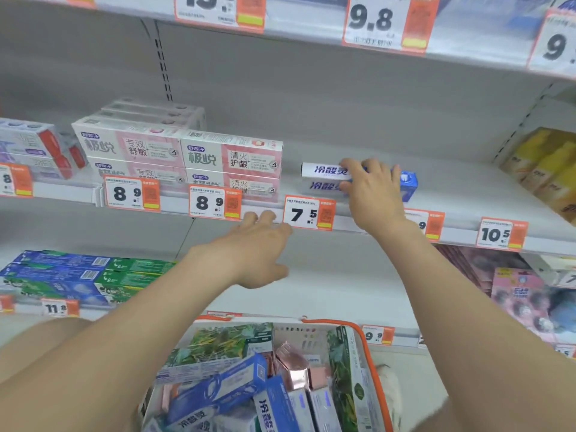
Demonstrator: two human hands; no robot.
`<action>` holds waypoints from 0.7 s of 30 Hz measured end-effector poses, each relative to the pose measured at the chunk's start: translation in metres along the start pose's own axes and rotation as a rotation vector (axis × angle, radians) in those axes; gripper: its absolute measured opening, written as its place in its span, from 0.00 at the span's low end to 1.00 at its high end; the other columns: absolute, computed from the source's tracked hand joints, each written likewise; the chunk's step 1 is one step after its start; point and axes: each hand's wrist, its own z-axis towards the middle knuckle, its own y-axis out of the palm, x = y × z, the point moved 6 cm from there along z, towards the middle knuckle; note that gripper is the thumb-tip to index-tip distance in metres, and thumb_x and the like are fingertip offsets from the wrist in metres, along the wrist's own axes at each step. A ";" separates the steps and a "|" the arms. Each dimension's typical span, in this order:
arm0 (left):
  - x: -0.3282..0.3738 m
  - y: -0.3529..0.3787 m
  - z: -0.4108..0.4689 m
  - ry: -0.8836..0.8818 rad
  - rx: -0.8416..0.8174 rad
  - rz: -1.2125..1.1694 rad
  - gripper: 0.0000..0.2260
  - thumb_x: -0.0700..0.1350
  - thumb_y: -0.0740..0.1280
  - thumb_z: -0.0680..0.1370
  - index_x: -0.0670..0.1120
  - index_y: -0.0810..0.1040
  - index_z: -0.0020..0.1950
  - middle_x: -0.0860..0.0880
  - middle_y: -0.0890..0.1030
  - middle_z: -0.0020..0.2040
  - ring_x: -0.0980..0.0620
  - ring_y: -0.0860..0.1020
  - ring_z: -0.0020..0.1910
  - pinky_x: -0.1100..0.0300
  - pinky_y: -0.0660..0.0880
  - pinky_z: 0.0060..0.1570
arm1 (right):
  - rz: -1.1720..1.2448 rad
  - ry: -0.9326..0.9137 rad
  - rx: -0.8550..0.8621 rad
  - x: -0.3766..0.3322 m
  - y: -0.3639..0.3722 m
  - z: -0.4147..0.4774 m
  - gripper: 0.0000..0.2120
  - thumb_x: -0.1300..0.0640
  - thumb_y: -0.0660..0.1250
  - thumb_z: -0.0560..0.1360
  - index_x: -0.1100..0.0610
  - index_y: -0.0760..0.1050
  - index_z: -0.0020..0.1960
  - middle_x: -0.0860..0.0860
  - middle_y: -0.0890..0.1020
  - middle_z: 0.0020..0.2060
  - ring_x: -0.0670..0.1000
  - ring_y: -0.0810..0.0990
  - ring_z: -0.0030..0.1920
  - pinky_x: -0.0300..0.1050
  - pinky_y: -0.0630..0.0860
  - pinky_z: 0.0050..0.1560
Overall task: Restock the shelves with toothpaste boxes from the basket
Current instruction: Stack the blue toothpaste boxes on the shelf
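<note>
The right hand (372, 190) is clamped on a white-and-blue cardboard toothpaste box (324, 170). Its fingers curl over the top edge and the thumb is tucked against the front, just right of the frame's centre. That box lies flat on the white metal middle shelf (452, 182), directly above the orange-and-white 7.5 price tag (308, 213), and it seems to sit on a 2nd identical box (321, 186).

The relation that matters is the box's long axis. It runs left to right, parallel to the shelf's front edge, with the printed face turned outward. The hand holds it right of its middle, so the longer free part sticks out toward the left of the frame. From here the likely job is squaring it over the box below and sliding it back or sideways along that axis, not turning it.

The left hand (258, 244) holds nothing. Its fingers are loosely extended, with the tips at or touching the shelf's front rail, lower left of the held box. It is the hand nearer the free end and could steady it.

Just left of that end, stacked pink-and-white toothpaste boxes (232, 157) fill the neighbouring slot. At the bottom centre, the white basket with an orange rim (374, 353) holds more toothpaste boxes, so restocking looks far from finished.
</note>
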 end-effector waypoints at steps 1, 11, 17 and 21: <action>-0.001 0.003 0.002 0.008 -0.014 0.026 0.31 0.56 0.66 0.82 0.51 0.58 0.81 0.43 0.61 0.77 0.38 0.59 0.76 0.39 0.67 0.73 | 0.008 -0.021 -0.084 -0.001 0.009 0.003 0.19 0.52 0.61 0.85 0.49 0.69 0.75 0.59 0.76 0.63 0.65 0.73 0.64 0.66 0.59 0.75; 0.006 0.016 0.001 0.050 -0.073 -0.003 0.23 0.56 0.63 0.84 0.53 0.66 0.78 0.47 0.71 0.72 0.42 0.73 0.70 0.45 0.74 0.66 | 0.074 -0.129 -0.180 -0.029 0.011 -0.007 0.22 0.50 0.54 0.86 0.48 0.64 0.80 0.56 0.75 0.68 0.62 0.71 0.67 0.58 0.63 0.69; 0.004 0.036 -0.020 0.065 -0.114 0.034 0.20 0.56 0.63 0.84 0.52 0.70 0.76 0.47 0.74 0.72 0.44 0.73 0.70 0.49 0.74 0.65 | 0.197 -0.165 0.138 -0.055 -0.029 -0.052 0.23 0.59 0.62 0.75 0.60 0.75 0.69 0.60 0.78 0.62 0.65 0.74 0.61 0.59 0.72 0.62; 0.008 0.080 -0.034 0.085 -0.322 0.095 0.25 0.56 0.69 0.81 0.50 0.70 0.76 0.47 0.75 0.69 0.44 0.75 0.66 0.48 0.75 0.63 | 0.207 -0.263 -0.392 -0.093 0.001 -0.127 0.16 0.57 0.60 0.77 0.56 0.79 0.61 0.60 0.83 0.54 0.65 0.80 0.54 0.58 0.80 0.53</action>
